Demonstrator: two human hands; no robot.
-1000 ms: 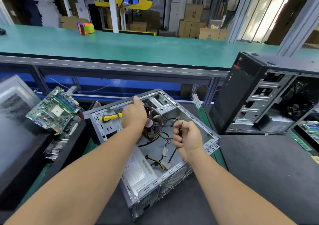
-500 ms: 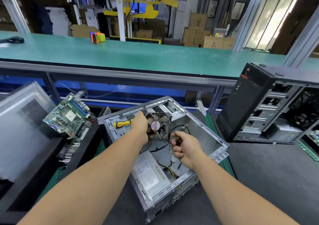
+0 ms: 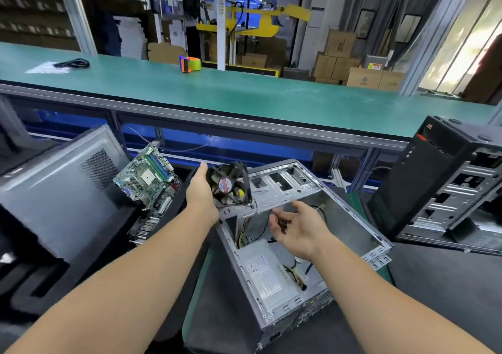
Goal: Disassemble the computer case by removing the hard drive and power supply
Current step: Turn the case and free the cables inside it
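The open grey computer case (image 3: 355, 219) lies on its side on the dark mat. Its silver power supply (image 3: 264, 275) sits in the near end, with yellow and black cables (image 3: 294, 275) beside it. My left hand (image 3: 201, 193) grips a black case fan (image 3: 231, 185) and holds it up above the case's far left corner. Over the middle of the case, my right hand (image 3: 298, 228) is palm up with relaxed fingers, and a small dark piece lies on the palm. No hard drive is visible.
A green motherboard (image 3: 146, 174) leans against a grey side panel (image 3: 54, 190) at the left. A second, black case (image 3: 448, 190) stands open at the right. Behind runs a long green bench (image 3: 244, 95) with a tape dispenser (image 3: 190, 63) on it.
My left hand has lifted the fan out of the case, up and to the left. My right hand has let go of the cable and turned palm up, fingers unfolded.
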